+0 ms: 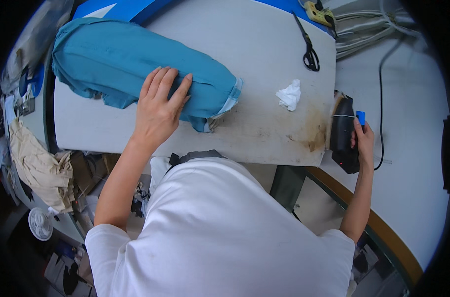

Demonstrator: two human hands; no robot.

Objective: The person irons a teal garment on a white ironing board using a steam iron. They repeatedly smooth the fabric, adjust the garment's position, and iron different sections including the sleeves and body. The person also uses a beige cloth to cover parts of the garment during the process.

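My left hand (160,100) rests on a teal fabric garment piece (136,55), fingers spread over a seam. The piece lies lengthwise across the pale padded ironing table (254,141), and a light blue edge shows at its right end. Off the table's right edge, my right hand (364,141) grips the handle of a black clothes iron (344,130) with a blue part at the handle's top. A black cord (382,111) runs beside it. The iron's soleplate faces the table edge, which bears brown scorch stains.
Black-handled scissors (308,48) lie at the back right, with a crumpled white cloth or tissue (290,95) nearer. A yellow power strip (319,15) sits behind them. Beige fabric (41,167) is heaped at the left, above a small white fan (40,224).
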